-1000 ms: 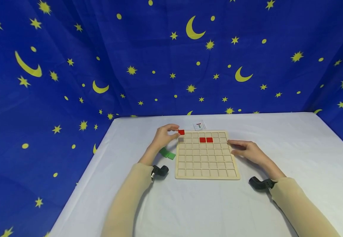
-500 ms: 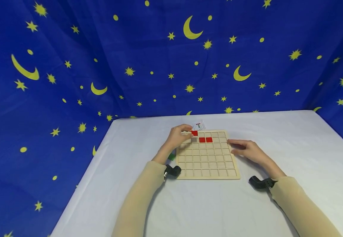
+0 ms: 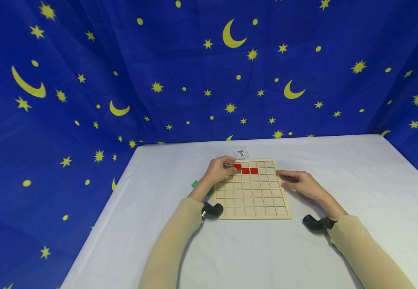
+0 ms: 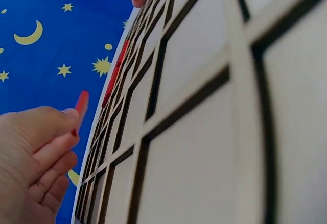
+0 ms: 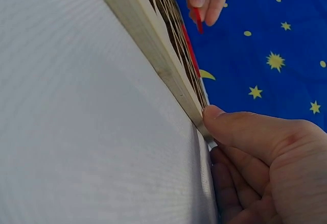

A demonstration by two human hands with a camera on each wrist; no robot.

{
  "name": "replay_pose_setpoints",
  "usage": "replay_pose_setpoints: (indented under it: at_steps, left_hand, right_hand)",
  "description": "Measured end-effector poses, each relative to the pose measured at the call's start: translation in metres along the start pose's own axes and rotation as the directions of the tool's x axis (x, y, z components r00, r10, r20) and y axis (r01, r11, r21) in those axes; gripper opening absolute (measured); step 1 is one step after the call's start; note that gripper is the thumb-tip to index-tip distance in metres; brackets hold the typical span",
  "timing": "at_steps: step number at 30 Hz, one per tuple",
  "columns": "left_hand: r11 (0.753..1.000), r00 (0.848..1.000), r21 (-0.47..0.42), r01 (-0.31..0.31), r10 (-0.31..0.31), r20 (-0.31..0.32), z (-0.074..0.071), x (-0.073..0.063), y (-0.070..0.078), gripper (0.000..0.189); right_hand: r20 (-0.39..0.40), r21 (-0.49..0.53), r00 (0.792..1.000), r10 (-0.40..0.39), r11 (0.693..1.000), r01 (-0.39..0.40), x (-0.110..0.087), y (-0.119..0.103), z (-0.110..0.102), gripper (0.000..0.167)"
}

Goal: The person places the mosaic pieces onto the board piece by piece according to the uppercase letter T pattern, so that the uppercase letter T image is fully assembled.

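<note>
Two red tiles (image 3: 245,171) lay side by side in the second row from the far edge of a wooden grid board (image 3: 253,217). Just left of them, the left hand (image 3: 219,169) pinched a third red tile (image 3: 237,167) above the board between thumb and finger. The right hand (image 3: 302,184), thumb and forefinger apart and loosely extended, touched the board's right edge. Green tiles (image 3: 195,184), partly hidden by the left arm, lay left of the board; a printed card (image 3: 241,153) lay beyond its far edge.
</note>
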State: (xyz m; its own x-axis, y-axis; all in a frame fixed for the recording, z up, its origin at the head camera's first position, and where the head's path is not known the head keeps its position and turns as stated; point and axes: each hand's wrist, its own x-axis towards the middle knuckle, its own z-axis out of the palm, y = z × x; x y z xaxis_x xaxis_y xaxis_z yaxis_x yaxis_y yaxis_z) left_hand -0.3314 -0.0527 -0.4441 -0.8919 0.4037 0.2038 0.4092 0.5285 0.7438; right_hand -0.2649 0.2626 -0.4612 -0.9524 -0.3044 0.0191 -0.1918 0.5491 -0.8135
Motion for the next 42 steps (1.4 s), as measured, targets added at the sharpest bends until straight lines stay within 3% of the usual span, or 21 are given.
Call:
replay_pose_setpoints:
  at_steps: [5,14,23,31,38,42]
  left_hand:
    - [0.998,1.000,0.063,0.001,-0.002,0.027,0.003,-0.003,-0.005,0.032]
    - [0.985,0.998,0.165,-0.057,0.050,0.046,0.005,-0.004,-0.007,0.033]
    - [0.976,0.997,0.205,-0.078,0.071,0.039,0.004,-0.008,-0.007,0.037]
    - [0.998,0.998,0.022,-0.056,0.056,0.001,-0.005,-0.007,-0.004,0.036]
    - [1.000,1.000,0.004,-0.016,0.016,0.002,-0.023,-0.007,-0.003,0.039]
    - [1.000,0.999,-0.006,-0.018,0.018,-0.032,-0.037,-0.010,0.000,0.039]
  right_hand:
    - [0.000,-0.003,1.000,-0.010,1.000,0.010,-0.001,-0.001,0.000,0.054]
    - [-0.009,-0.001,1.000,-0.002,1.000,0.002,0.001,0.002,0.002,0.055]
    - [0.008,0.021,1.000,0.011,1.000,-0.011,-0.001,0.000,0.003,0.055]
    - [0.000,-0.006,1.000,0.014,1.000,-0.014,0.001,0.001,0.004,0.055]
    - [0.007,0.000,1.000,0.013,1.000,-0.013,0.001,0.000,0.003,0.056]
    - [-0.002,-0.019,1.000,0.013,1.000,-0.013,0.001,-0.001,0.002,0.056]
